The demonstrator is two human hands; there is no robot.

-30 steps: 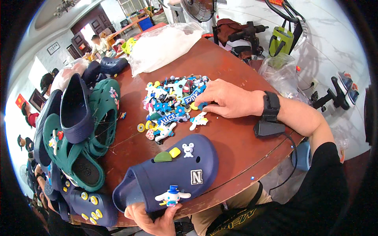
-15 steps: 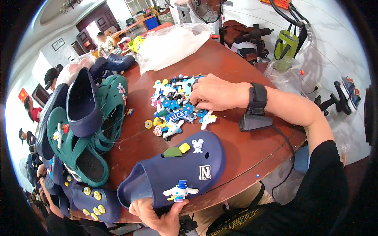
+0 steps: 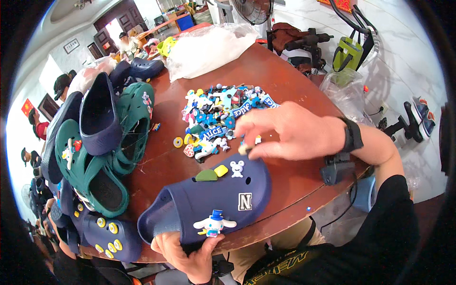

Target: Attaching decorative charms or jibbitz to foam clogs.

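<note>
A navy clog point(image 3: 190, 197) lies tilted near the table's front edge, its toe to the right. My left hand point(image 3: 190, 254) grips it, fingers inside the opening and thumb outside below a white long-eared charm with a blue hat point(image 3: 215, 223). A letter charm point(image 3: 245, 201), a white mouse-shaped charm point(image 3: 237, 169), a yellow charm point(image 3: 221, 171) and a green half-round charm point(image 3: 206, 175) also sit on the clog. Above its toe, my right hand point(image 3: 289, 133) is closed in a pinch on a small pale shoe charm point(image 3: 244, 149), partly hidden and blurred. Beyond lies a pile of mixed shoe charms point(image 3: 213, 114).
Green clogs point(image 3: 90, 175) and navy clogs point(image 3: 99, 114) are heaped at the left, one navy clog point(image 3: 114, 237) bearing yellow round charms. A white plastic bag point(image 3: 209, 52) rests at the table's far end. People sit beyond the heap at left. A fan point(image 3: 251, 9) stands behind.
My right hand has drawn back from the pile toward the clog's toe, with a small pale charm at its fingertips. Blue letter charms at the pile's right side are now uncovered. My left hand keeps its grip.
</note>
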